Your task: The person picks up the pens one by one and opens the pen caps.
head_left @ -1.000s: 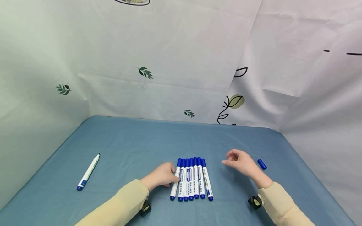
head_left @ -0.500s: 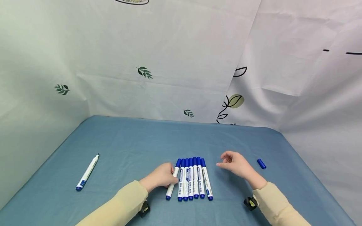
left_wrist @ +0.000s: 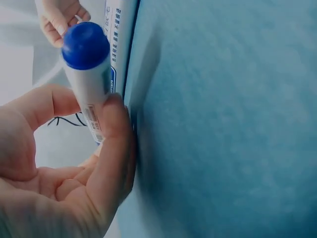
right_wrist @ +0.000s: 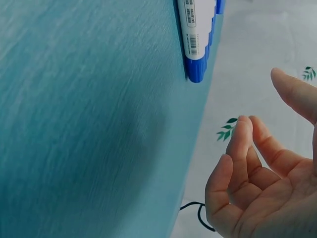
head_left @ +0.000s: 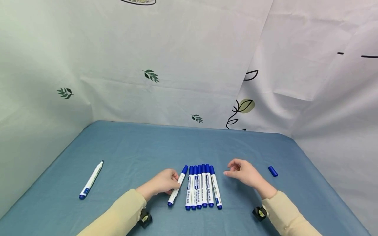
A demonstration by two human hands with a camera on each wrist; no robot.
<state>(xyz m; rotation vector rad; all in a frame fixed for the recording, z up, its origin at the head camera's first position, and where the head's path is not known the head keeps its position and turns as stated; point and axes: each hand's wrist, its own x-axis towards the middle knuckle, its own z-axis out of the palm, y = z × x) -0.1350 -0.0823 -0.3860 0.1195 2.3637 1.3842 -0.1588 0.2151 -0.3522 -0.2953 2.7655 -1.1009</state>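
My left hand (head_left: 163, 181) pinches a white whiteboard marker with a blue cap (head_left: 175, 194) between thumb and fingers, just left of a row of similar markers (head_left: 199, 190). The held marker leans, its capped end up and to the right. In the left wrist view its blue end (left_wrist: 85, 45) points toward the camera, and thumb and fingertips press its white barrel from both sides. To the right of the row hovers my right hand (head_left: 243, 172), fingers loosely bent and thumb apart. Nothing lies between them in the right wrist view, where the rightmost marker (right_wrist: 194, 37) shows nearby.
An uncapped marker (head_left: 92, 180) lies at the left of the blue tablecloth (head_left: 133, 144), dark tip pointing away. A loose blue cap (head_left: 273, 171) lies on the right, beyond my right hand. A pale printed curtain (head_left: 177, 65) stands behind the table.
My left hand has drawn the leftmost marker out of the row, to the left, and tilted it. My right hand has shifted a little left, closer to the row.
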